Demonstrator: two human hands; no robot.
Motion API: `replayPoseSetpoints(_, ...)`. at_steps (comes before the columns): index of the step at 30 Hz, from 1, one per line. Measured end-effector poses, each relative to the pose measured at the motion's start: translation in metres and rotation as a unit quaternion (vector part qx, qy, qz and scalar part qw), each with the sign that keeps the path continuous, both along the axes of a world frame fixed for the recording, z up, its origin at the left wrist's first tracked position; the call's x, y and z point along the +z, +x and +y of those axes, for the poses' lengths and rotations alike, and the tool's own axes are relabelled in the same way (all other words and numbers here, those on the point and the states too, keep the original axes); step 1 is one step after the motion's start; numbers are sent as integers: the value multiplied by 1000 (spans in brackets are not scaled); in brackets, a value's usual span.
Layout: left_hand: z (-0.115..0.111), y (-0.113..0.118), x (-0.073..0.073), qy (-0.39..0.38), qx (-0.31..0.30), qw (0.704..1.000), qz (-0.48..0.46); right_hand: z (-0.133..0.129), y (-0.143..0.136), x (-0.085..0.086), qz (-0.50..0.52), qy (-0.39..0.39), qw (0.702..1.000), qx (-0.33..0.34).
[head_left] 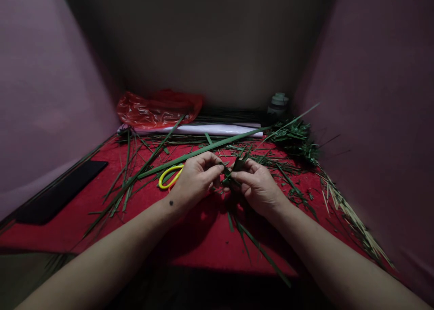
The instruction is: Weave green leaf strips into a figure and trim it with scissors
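Both hands meet above the middle of the red cloth (pixel 210 237), pinching a small woven piece of green leaf strips (pixel 229 178) between them. My left hand (pixel 198 176) grips its left side with thumb and forefinger. On the right side, my right hand (pixel 257 183) closes on it, with strip ends sticking up beyond the fingers. More strips (pixel 261 249) trail below toward the front edge; whether they join the woven piece I cannot tell. Just left of my left hand lie scissors with a yellow handle (pixel 169 176), partly hidden by that hand.
Long green leaf blades (pixel 162 152) cross the cloth at left. Behind them lie a red plastic bag (pixel 158 108) and a white roll (pixel 217 129). A bottle (pixel 278 104), a heap of dark green leaf pieces (pixel 294 140), pale thin sticks (pixel 356 221) and a black flat object (pixel 63 191) line the sides.
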State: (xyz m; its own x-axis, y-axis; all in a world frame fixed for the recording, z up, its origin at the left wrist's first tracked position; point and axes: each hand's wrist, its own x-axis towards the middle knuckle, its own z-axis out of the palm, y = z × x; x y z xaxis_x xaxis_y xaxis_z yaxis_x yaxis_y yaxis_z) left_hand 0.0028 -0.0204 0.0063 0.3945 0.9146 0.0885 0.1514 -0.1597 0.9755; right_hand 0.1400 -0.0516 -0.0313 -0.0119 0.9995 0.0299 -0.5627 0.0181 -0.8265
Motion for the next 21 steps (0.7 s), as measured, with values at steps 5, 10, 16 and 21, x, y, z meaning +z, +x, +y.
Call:
replayPoseSetpoints(5,-1,-1,-7,72,-8,997,5,0,0,-4,-24,-1,1000,-2)
replayPoseSetpoints(10,-2,-5,-1,179,-32,975,131,0,0,-2,-38,11,999,-5)
replayPoseSetpoints(16,-3,-5,-4,307,-79,917,243,0,-1,-2,-73,-9,997,-37)
replayPoseSetpoints(21,-3,-1,-15,376,-42,896,233,0,-1,-5,-64,-10,997,-30)
